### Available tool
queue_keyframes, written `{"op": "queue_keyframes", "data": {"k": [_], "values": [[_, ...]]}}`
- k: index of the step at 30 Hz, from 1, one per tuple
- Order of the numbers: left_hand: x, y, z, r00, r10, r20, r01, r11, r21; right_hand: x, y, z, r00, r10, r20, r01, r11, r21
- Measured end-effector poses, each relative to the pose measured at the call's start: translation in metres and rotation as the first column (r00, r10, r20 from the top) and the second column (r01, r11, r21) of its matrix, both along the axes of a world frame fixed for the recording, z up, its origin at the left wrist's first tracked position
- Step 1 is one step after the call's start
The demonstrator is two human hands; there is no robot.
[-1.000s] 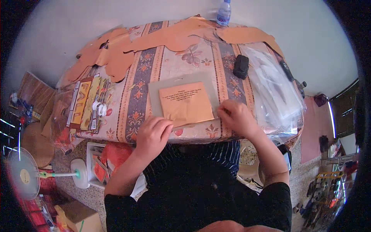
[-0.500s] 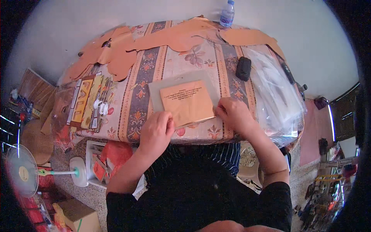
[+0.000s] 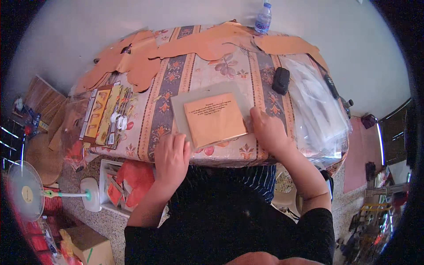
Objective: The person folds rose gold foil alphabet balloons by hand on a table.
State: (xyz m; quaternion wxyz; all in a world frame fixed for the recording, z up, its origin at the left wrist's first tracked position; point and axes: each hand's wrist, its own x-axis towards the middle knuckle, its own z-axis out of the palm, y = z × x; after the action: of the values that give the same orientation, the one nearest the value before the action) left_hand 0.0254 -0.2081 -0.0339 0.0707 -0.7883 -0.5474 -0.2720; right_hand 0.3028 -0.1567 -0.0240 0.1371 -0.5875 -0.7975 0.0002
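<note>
Uneven pulling could crease the translucent sleeve (image 3: 179, 112) (left fingers (image 3: 179, 142) and right fingers (image 3: 256, 117) curl by its edges; whether pinching, I cannot tell).

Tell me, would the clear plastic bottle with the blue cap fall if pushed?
The bottle would probably tip easily, being upright and much taller than wide. Once down, its round body might roll. Its clear plastic may squash a little if squeezed.
</note>
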Motion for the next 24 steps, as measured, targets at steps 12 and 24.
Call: {"op": "queue_keyframes", "data": {"k": [12, 24], "values": [[-0.005, -0.033, -0.009, 0.919, -0.055, 0.39, 0.112, 0.986, -0.125, 0.015, 0.002, -0.017, 0.971, 0.239, -0.001, -0.237, 0.965, 0.114], [-0.015, 0.073, 0.001, 0.821, -0.247, 0.515, 0.181, 0.968, 0.175, 0.008, 0.049, 0.025, 0.408, -0.112, -0.906, -0.279, 0.93, -0.24]]}}
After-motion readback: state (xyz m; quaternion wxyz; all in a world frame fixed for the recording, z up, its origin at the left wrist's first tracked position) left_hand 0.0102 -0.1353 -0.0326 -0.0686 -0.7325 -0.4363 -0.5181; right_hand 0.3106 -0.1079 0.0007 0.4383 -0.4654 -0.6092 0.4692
